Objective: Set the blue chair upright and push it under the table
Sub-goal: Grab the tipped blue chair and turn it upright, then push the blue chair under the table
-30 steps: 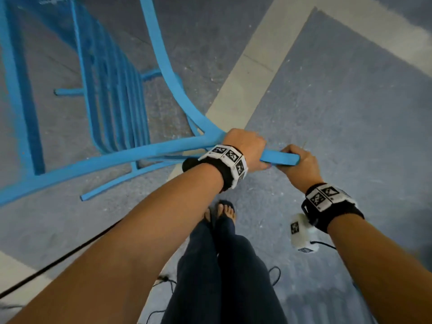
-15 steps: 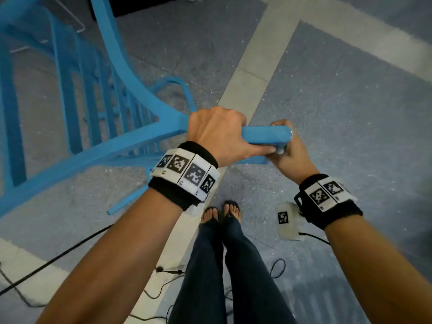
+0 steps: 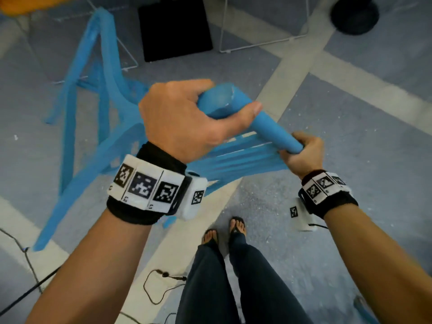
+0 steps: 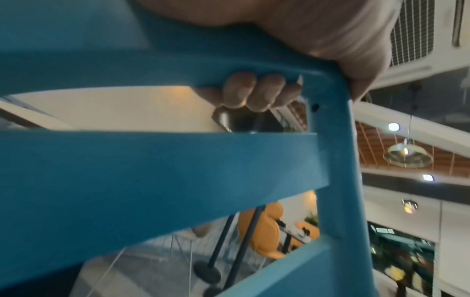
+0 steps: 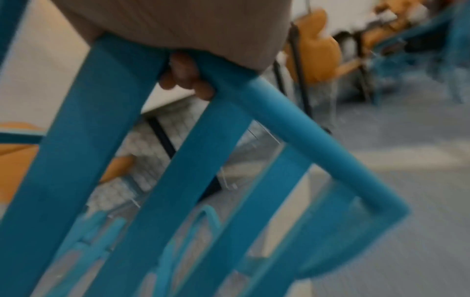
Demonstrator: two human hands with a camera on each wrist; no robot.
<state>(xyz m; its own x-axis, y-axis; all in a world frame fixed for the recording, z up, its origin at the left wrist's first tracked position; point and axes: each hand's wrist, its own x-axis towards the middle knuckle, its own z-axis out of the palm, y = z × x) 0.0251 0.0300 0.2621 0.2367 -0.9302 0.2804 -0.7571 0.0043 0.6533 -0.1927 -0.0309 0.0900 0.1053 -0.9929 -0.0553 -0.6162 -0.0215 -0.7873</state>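
the blue chair (image 3: pixel 109 127), smooth painted slats and a rounded top rail, tilts at 10 o'clock over speckled grey carpet. left hand (image 3: pixel 182 122) and right hand (image 3: pixel 301 155) wrap tightly round that rail. it has risen higher than a second ago.

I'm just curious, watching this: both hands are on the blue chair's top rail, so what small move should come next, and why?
Probably keep tipping the blue chair up until all its legs meet the floor. The left hand and right hand both grip its top rail, and the chair looks tilted, not yet upright.
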